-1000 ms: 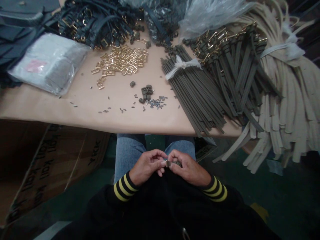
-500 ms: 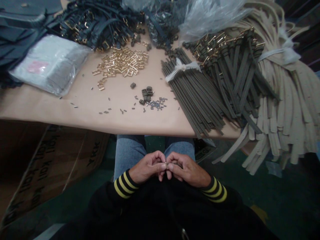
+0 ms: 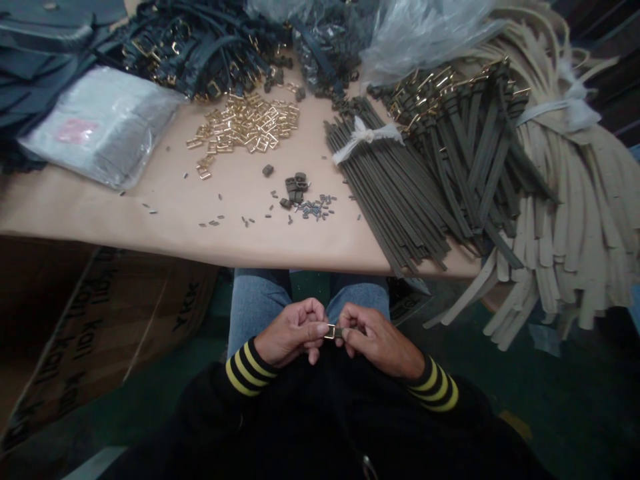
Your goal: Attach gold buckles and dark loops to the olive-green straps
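Both my hands meet over my lap, below the table's front edge. My left hand [image 3: 294, 331] is closed, its thumb and fingers pinching a small gold buckle [image 3: 331, 331]. My right hand [image 3: 375, 337] is closed too, gripping the end of a dark olive strap [image 3: 341, 331] that sits at the buckle. Most of that strap is hidden inside my right fingers. Black sleeves with yellow striped cuffs cover both wrists.
On the tan table [image 3: 165, 220] lie a heap of gold buckles [image 3: 245, 123], small dark loops [image 3: 295, 185] and tiny metal pins [image 3: 315, 207]. A tied bundle of olive straps [image 3: 400, 180], buckled straps [image 3: 470, 127] and cream straps [image 3: 580, 200] fill the right. A plastic bag [image 3: 100, 123] lies left, a cardboard box [image 3: 100, 320] below.
My hands have drawn slightly apart, so the gold buckle now shows between them; half a second ago the fingertips were pressed together over it.
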A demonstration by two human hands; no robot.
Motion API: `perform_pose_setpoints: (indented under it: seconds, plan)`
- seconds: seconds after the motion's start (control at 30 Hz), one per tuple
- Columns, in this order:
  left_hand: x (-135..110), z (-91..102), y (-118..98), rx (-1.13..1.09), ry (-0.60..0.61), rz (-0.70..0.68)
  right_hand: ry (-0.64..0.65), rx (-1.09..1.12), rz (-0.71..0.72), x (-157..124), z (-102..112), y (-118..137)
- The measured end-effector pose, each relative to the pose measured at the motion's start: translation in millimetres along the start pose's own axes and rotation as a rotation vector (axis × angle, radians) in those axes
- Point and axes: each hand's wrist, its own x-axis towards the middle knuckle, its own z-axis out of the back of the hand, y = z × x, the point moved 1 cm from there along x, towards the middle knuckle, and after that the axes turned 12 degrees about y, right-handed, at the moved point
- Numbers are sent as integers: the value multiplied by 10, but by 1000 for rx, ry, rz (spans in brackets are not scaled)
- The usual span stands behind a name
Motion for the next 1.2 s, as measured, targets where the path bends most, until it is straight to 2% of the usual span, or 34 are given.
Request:
perform_pose_setpoints:
  seconds: [0.2,0.4,0.5,0.6,0.73,0.8,0.87,1.0,1.1,1.2]
  plan:
    - [-1,-1,-31,83,-59,5,-148,-277,-20,18,-33,55]
    - [56,53,-110,413,-121,89,-324,-702,59,67,-158,59]
    - [62,99,-117,506,-157,40,-304,-853,74,111,-173,62]
    - [52,151,-43,459,-187,25,-211,-881,51,152,-125,115]
    - [47,214,77,323,-200,21,-78,-851,30,198,30,257]
    - [54,245,104,280,-210,-19,-93,-846,82,255,159,375]
    - [68,278,112,234,-219,-51,-188,-830,159,372,319,530]
    - [101,335,122,146,-224,-79,-455,-863,200,791,640,870]
    - [110,369,140,125,-219,-85,-528,-978,165,1135,794,1041]
    - [111,396,153,98,-222,-102,-548,-1053,112,1351,881,1087]
